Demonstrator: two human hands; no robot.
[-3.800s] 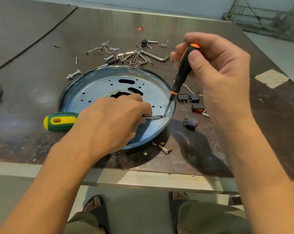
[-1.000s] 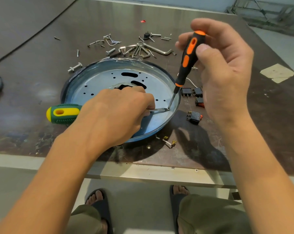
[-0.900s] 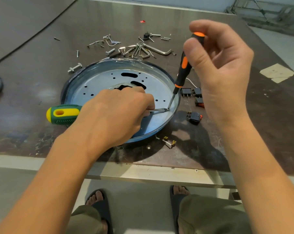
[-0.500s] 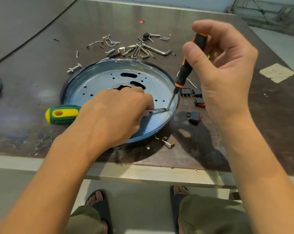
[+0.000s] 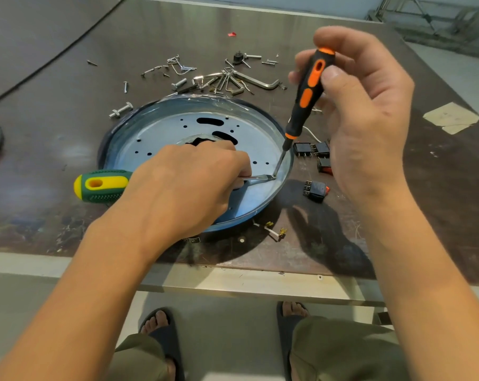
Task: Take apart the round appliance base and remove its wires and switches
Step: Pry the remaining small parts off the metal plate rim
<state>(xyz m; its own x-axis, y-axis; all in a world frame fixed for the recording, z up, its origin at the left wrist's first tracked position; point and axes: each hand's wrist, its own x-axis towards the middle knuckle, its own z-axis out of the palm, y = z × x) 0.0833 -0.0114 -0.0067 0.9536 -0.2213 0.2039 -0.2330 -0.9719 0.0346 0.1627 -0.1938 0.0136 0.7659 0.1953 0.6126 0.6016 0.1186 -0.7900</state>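
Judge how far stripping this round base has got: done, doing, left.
Done: switches lie on the table beside the round base, loose screws behind it. In hand: the orange-black screwdriver in the right hand and the green-yellow screwdriver in the left hand meet at the inner rim. Left: freeing whatever sits there, unclear.
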